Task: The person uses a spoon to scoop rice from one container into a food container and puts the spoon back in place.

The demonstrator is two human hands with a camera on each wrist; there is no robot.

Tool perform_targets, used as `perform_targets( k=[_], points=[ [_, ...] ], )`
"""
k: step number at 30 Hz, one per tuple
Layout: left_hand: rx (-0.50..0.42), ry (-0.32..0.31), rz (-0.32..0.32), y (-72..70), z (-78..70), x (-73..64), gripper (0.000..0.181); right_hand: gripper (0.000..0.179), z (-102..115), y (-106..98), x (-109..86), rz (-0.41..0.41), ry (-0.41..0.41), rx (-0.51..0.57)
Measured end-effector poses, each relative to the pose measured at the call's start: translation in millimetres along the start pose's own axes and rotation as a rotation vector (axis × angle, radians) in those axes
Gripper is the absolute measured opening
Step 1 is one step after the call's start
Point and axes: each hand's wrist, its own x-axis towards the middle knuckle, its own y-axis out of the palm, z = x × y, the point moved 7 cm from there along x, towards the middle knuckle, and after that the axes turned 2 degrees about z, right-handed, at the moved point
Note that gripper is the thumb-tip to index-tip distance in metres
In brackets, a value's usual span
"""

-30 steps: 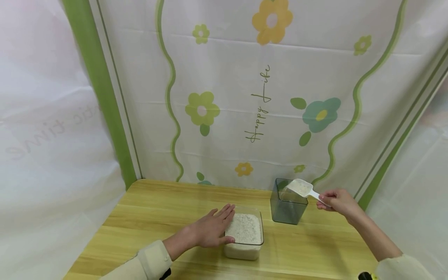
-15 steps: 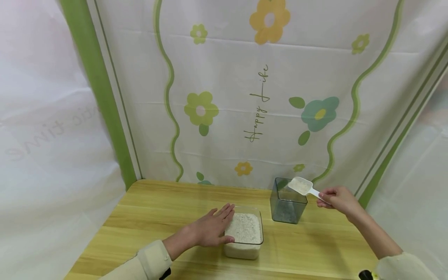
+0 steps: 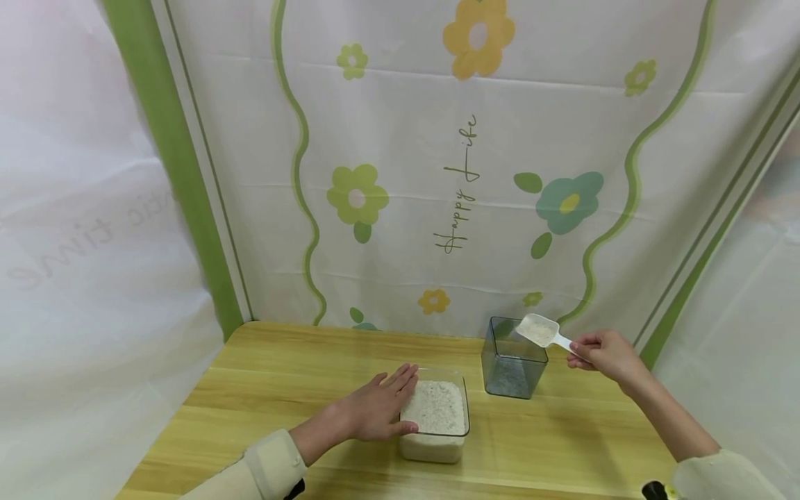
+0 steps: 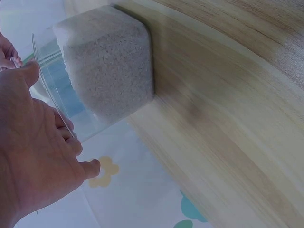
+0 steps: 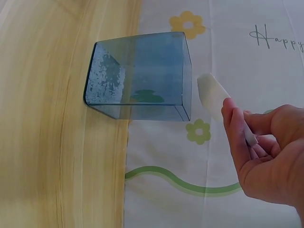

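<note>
In the head view my left hand point(image 3: 381, 408) rests on the left rim of a clear square container point(image 3: 431, 455) filled well up with white rice point(image 3: 437, 408). Its fingers lie extended along the edge, as the left wrist view also shows. My right hand point(image 3: 606, 355) pinches the handle of a white scoop point(image 3: 539, 330) between thumb and fingers. Some rice lies in the scoop, whose bowl hangs over the rim of a blue-grey transparent container point(image 3: 515, 378). A thin layer of rice grains point(image 5: 104, 71) covers that container's bottom in the right wrist view.
The wooden table point(image 3: 281, 389) carries both containers, the tinted one behind and right of the clear one. Right behind the table hangs a white curtain point(image 3: 400, 236) with printed flowers. A small black object point(image 3: 654, 490) shows at the bottom edge, by the right sleeve.
A faint trail of grains falling from the scoop's lip a second ago is no longer visible. The scoop has risen very slightly. My left hand stays on the rim.
</note>
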Motion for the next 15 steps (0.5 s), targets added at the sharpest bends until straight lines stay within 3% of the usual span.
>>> perform_targets(
  k=[15],
  points=[
    [-0.013, 0.01, -0.006, 5.3, 3.5, 2.6, 0.085, 0.027, 5.8, -0.1, -2.1, -0.057, -0.042, -0.14]
  ],
)
